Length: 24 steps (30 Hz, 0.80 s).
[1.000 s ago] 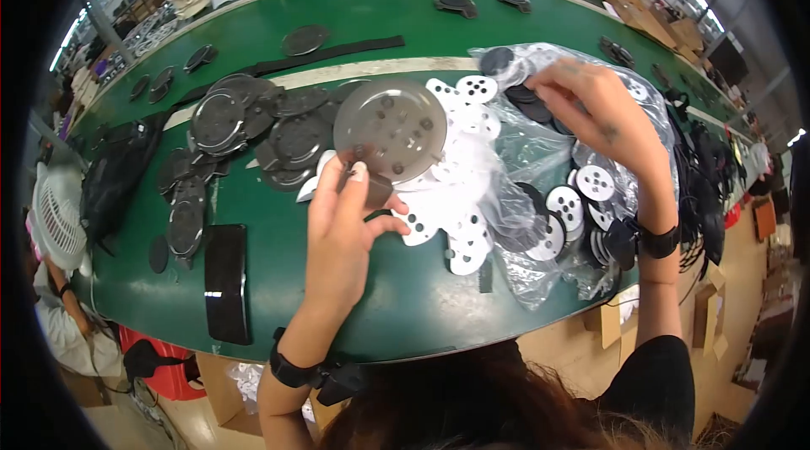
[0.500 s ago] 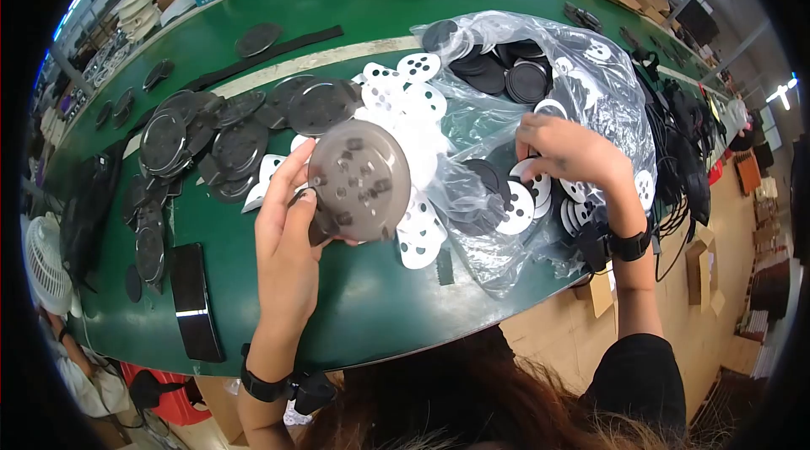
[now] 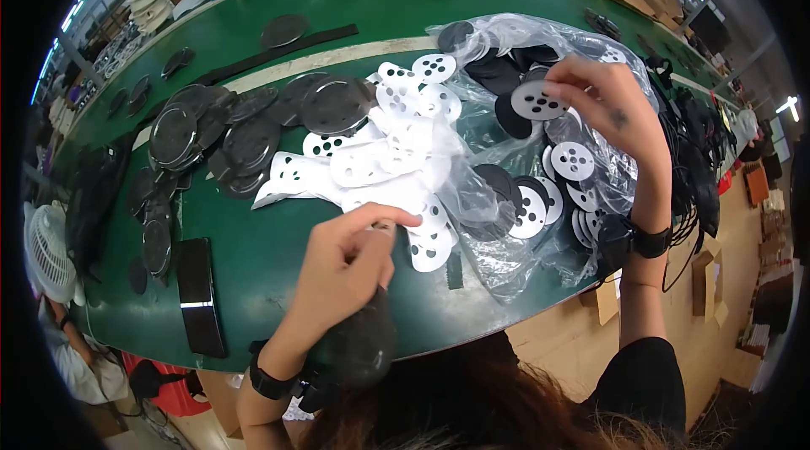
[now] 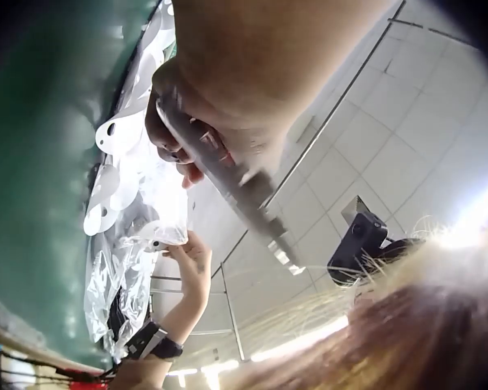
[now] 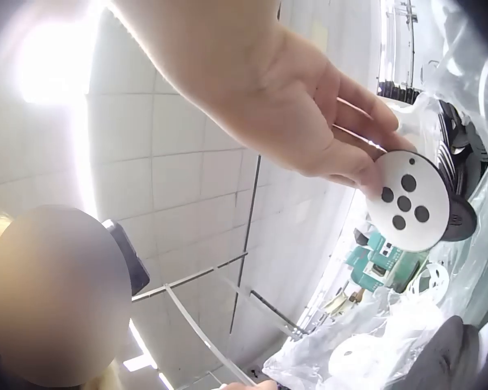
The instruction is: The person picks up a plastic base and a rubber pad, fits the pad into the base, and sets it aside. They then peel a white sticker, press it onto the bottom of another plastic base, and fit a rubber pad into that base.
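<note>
In the head view my left hand (image 3: 346, 260) grips a smoky, see-through round plastic cover (image 3: 364, 344) by its edge, low near the table's front edge. The left wrist view shows that cover (image 4: 228, 179) almost edge-on, its small raised parts standing out. Over the plastic bag, my right hand (image 3: 616, 108) pinches a round white pad (image 3: 537, 102) with dark holes between thumb and fingers. Up close, the white pad (image 5: 408, 203) faces the right wrist camera, and a black disc (image 5: 462, 219) shows just behind it.
White punched sheets (image 3: 388, 159) lie heaped mid-table. A clear plastic bag (image 3: 498, 256) holds black and white discs on the right. Dark round covers (image 3: 245, 146) are piled at left, near a glossy black panel (image 3: 199, 298). Black cables (image 3: 696, 155) hang at the right.
My left hand has lowered the smoky cover toward the table's front edge and tilted it. My right hand first moved down to the discs, then rose with a white pad.
</note>
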### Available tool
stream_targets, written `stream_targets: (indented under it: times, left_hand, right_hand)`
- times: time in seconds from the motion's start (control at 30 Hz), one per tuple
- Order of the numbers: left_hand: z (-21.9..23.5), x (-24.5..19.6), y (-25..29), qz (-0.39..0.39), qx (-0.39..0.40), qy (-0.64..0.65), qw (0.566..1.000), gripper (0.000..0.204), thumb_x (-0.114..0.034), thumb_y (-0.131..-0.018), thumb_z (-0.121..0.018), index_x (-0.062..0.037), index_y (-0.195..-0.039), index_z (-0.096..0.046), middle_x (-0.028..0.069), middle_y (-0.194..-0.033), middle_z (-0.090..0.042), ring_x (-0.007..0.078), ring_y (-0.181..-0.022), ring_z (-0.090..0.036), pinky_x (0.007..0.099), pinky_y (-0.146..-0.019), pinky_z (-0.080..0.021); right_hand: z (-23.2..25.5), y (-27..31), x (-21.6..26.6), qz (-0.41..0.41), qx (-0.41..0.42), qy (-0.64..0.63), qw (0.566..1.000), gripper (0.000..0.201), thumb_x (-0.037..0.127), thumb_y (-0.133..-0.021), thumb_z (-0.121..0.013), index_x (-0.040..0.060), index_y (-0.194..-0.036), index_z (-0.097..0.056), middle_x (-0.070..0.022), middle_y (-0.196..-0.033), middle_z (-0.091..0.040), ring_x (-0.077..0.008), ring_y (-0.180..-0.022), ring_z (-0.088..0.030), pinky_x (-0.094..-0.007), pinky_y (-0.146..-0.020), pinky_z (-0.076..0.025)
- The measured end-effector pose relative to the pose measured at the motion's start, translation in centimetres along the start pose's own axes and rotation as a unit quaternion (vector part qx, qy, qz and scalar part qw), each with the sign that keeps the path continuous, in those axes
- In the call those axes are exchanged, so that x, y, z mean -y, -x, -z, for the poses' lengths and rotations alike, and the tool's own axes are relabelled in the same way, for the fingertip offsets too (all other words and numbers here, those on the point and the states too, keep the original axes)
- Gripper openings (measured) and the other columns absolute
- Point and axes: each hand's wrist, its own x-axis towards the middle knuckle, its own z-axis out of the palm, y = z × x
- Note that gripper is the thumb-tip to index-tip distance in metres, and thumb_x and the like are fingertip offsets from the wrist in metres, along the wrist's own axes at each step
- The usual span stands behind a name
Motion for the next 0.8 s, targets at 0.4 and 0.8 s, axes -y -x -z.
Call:
stream_targets:
  times: [0.4, 0.8]
  left_hand:
    - [0.1, 1.2, 0.2, -0.140, -0.044, -0.001, 0.989, 0.014, -0.007, -0.087, -0.051, 0.0021, -0.097, -0.057, 0.0019, -0.069, -0.060, -0.0002, -0.046, -0.037, 0.0185, -0.040, -0.028]
    - [-1.0, 1.2, 0.3, -0.133, -0.215, -0.105, 0.962, 0.028, -0.016, -0.089, -0.049, 0.0068, -0.102, -0.057, 0.0136, -0.079, -0.064, 0.0065, -0.047, -0.051, 0.0161, -0.043, -0.035]
  right_hand:
    - [-6.2, -0.8, 8.9, -0.129, 0.076, -0.439, 0.886, 0.025, 0.011, -0.081, -0.064, -0.0042, -0.099, -0.056, -0.0072, -0.078, -0.062, -0.0114, -0.066, -0.060, -0.0220, -0.054, -0.048]
    - [-9.0, 0.4, 8.1, 0.259, -0.118, -0.034, 0.958, 0.033, 0.028, -0.072, -0.066, 0.0033, -0.094, -0.061, -0.0171, -0.120, -0.047, -0.0326, -0.107, -0.048, -0.0423, -0.091, -0.038]
